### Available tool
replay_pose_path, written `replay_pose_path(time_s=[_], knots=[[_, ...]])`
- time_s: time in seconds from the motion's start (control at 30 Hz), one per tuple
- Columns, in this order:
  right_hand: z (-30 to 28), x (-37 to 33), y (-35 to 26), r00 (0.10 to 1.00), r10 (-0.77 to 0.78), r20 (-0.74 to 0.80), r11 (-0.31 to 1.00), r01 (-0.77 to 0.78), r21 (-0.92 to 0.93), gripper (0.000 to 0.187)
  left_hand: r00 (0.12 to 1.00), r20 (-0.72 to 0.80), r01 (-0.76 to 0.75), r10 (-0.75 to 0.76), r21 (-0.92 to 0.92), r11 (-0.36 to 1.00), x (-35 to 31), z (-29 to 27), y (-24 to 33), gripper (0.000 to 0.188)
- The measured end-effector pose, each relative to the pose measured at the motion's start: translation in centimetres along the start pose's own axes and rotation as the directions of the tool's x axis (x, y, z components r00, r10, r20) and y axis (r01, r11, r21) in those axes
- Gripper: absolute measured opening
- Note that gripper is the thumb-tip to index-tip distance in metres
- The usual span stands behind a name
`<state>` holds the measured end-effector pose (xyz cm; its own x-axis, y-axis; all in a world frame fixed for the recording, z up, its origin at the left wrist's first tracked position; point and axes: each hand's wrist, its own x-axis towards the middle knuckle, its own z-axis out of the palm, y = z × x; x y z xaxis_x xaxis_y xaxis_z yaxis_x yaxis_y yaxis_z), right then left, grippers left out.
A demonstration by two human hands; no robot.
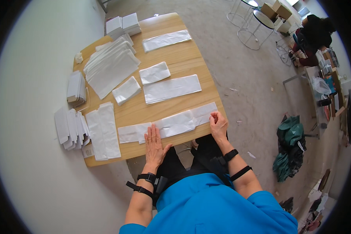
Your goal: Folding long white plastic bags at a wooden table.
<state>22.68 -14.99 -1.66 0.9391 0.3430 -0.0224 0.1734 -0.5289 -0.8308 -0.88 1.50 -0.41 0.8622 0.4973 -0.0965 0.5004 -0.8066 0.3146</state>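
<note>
Left hand [154,146] lies on white strips [173,124], right hand [217,124] at one end

left hand [155,150] flat, fingers [153,134] straight, thumb [167,148] angled out; right hand [219,124] curled, fingers bent inward.

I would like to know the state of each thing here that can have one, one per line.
Left hand: open, flat on the front white strip
Right hand: fingers curled at the strip's right end; grip unclear
Front white strip: spread lengthwise, layers overlapping
Large white sheets: fanned out
Green bag: crumpled, on the floor
Round-topped stand: upright
</note>
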Motion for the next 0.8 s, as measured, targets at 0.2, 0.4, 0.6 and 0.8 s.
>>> replay_pose_path(time_s=[0.2,0.4,0.6,0.8], knots=[[-0.5,0.3,-0.1,0.999,-0.032,-0.016,0.999,0.032,-0.007,0.012,1.000,0.024,0.005,-0.005,-0.030,1.000,0.4,-0.7,0.7,0.094],[-1.9,0.4,-4.0,0.850,-0.489,0.199,0.832,0.522,-0.187,0.058,0.981,-0.054,-0.187,0.184,-0.050,0.981,4.2,-2.7,4.6,0.111],[0.3,1.6,-5.3,0.544,-0.510,0.666,0.561,0.797,-0.222,0.113,0.974,0.139,-0.173,0.179,-0.056,0.983,8.8,-1.7,5.0,0.118],[1.3,2.5,-4.2,0.504,-0.505,0.701,0.655,0.752,-0.069,0.107,0.975,0.062,-0.212,0.214,-0.036,0.977,9.2,-1.2,4.5,0.111]])
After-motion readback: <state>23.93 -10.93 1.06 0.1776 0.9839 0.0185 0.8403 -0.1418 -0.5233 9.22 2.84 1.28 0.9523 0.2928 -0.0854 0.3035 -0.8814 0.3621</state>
